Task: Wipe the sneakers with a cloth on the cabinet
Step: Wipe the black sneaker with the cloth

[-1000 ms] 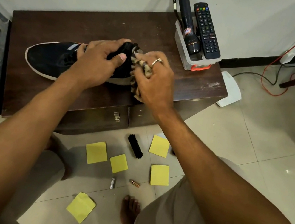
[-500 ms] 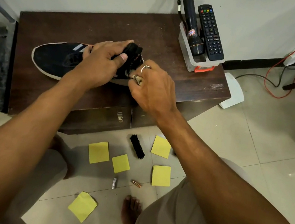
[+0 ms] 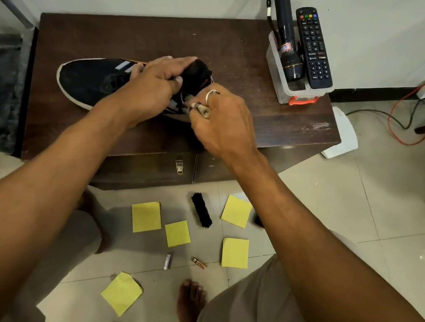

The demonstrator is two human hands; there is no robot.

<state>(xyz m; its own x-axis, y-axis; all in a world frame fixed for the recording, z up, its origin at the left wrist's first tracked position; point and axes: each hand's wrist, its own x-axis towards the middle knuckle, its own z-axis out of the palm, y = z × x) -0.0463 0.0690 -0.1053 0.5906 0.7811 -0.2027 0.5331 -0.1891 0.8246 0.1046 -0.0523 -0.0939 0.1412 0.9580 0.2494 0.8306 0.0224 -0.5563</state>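
Note:
A black sneaker [image 3: 86, 80] with a white sole lies on its side on the dark wooden cabinet [image 3: 237, 60], toe pointing left. My left hand [image 3: 151, 89] grips the heel end and holds it down. My right hand [image 3: 223, 123] is closed on a small pale cloth [image 3: 204, 109], pressed against the side of the sneaker near the heel. Most of the cloth is hidden inside the fist. A ring shows on one finger of the right hand.
A clear plastic box [image 3: 290, 81] at the cabinet's back right holds a torch [image 3: 286, 43] and a remote [image 3: 313, 48]. On the tiled floor lie several yellow sticky notes [image 3: 146, 217], a black brush [image 3: 201, 210] and two batteries [image 3: 199, 262]. Cables [image 3: 398, 128] run along the right wall.
My right hand has slid down from the heel top to the sneaker's lower side, bunching the cloth into the fist. The left hand keeps its hold.

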